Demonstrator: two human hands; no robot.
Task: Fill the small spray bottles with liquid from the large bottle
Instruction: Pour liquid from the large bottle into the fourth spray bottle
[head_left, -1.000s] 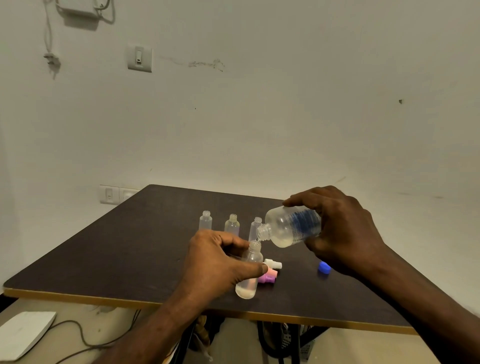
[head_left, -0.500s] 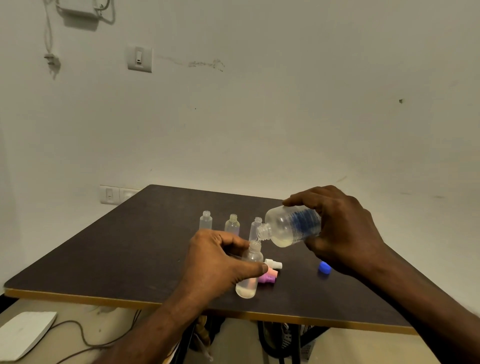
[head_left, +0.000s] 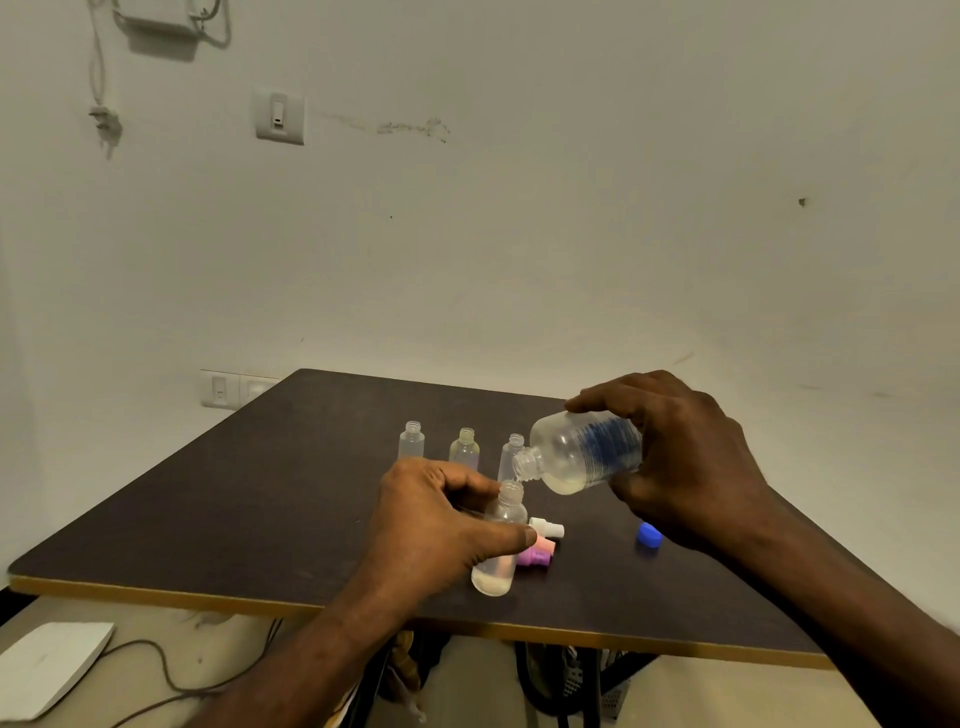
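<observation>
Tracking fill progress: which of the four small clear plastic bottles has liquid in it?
The small clear plastic bottle gripped by the left hand, under the large bottle's mouth; liquid pools at its bottom.

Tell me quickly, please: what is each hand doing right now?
Left hand: closed around the small spray bottle, holding it under the spout.
Right hand: closed around the large bottle, tipped toward the small one's neck.

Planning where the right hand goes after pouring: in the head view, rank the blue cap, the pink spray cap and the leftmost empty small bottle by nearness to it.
1. Blue cap, just under the right hand.
2. Pink spray cap, centre.
3. Leftmost small bottle, far left.
</observation>
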